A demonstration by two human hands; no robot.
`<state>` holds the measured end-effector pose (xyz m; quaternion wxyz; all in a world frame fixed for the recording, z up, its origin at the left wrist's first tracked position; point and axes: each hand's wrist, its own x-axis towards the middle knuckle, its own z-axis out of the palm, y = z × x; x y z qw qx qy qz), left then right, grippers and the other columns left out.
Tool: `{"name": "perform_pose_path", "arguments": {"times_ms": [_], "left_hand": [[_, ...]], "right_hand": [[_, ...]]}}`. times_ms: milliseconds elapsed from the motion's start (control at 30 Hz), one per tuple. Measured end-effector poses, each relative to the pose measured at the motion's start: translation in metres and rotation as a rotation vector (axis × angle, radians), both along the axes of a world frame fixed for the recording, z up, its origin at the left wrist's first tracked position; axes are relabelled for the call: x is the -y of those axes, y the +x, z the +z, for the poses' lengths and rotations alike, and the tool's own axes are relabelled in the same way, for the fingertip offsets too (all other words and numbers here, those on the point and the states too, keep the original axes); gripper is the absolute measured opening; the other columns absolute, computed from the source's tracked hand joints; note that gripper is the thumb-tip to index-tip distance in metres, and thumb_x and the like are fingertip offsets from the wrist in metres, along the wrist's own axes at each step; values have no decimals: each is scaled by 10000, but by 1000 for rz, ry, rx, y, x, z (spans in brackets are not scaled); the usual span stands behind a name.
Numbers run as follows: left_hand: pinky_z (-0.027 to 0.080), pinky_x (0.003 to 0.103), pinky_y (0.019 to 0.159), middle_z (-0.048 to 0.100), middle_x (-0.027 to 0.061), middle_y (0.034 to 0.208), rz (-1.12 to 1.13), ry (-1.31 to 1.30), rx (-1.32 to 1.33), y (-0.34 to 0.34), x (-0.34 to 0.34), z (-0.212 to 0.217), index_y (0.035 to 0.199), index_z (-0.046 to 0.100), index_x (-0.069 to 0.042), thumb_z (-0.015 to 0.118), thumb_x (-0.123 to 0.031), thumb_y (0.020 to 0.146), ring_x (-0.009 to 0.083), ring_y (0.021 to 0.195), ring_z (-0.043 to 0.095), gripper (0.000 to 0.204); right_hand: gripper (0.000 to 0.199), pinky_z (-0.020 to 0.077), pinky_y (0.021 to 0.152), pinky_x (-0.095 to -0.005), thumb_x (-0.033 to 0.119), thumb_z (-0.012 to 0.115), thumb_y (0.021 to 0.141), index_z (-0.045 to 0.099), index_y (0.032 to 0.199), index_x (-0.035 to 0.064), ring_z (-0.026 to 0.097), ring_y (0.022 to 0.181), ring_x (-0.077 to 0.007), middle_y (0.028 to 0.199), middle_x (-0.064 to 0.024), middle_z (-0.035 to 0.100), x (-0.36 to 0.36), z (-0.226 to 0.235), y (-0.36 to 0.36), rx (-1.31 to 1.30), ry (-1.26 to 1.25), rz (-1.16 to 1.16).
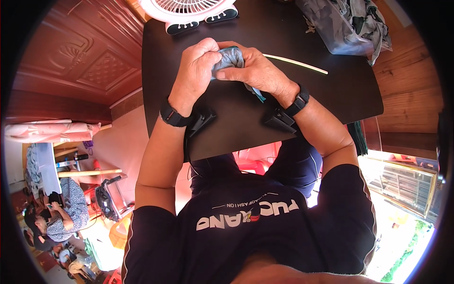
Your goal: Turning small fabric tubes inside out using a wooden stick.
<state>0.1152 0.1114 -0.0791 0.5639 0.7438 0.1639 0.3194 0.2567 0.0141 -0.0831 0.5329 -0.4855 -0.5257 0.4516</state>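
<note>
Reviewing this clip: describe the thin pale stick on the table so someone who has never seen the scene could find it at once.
Start at the dark table in front of the person. Just beyond the right hand, which grips a grey cloth together with the left hand, lies the pale stick, slanting toward the clear bag of fabric. It is the only long, thin, light-coloured thing lying bare on the dark surface.

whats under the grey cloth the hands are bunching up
The black tabletop lies beneath the grey cloth, and a teal edge pokes out below the right hand. The left hand and right hand cover anything else under it.
</note>
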Motion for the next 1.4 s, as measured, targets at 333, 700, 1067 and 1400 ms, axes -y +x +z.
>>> {"name": "perform_pose_path", "arguments": {"times_ms": [333,700,1067,1400], "left_hand": [[432,260,855,584,62,980,-151,-499,184,6,6,-1,1034,559,29,412,-90,841,138,926,560,271],[440,282,819,569,86,975,-360,-832,313,12,-1,-26,934,540,28,403,-47,762,162,886,545,232],[371,214,651,533,-21,812,-50,-231,-36,10,11,-4,875,528,-28,498,-130,836,66,725,465,113],[374,253,504,464,25,617,-127,270,-273,2,-1,-5,690,474,-2,479,-93,759,108,557,432,114]], "right_hand": [[635,434,880,-258,139,817,654,539,1215,31,565,944,-104,975,-20,640,0,1,3,-78,-70,25],[627,417,848,-257,117,832,578,585,1151,57,553,916,-116,954,-4,621,6,14,6,38,-148,101],[576,472,762,-270,116,804,593,550,1104,33,599,808,-136,874,-35,638,4,19,16,266,-218,151],[315,412,882,-291,138,766,626,623,840,-43,488,1025,-209,1142,-101,459,6,13,17,528,-144,314]]}}
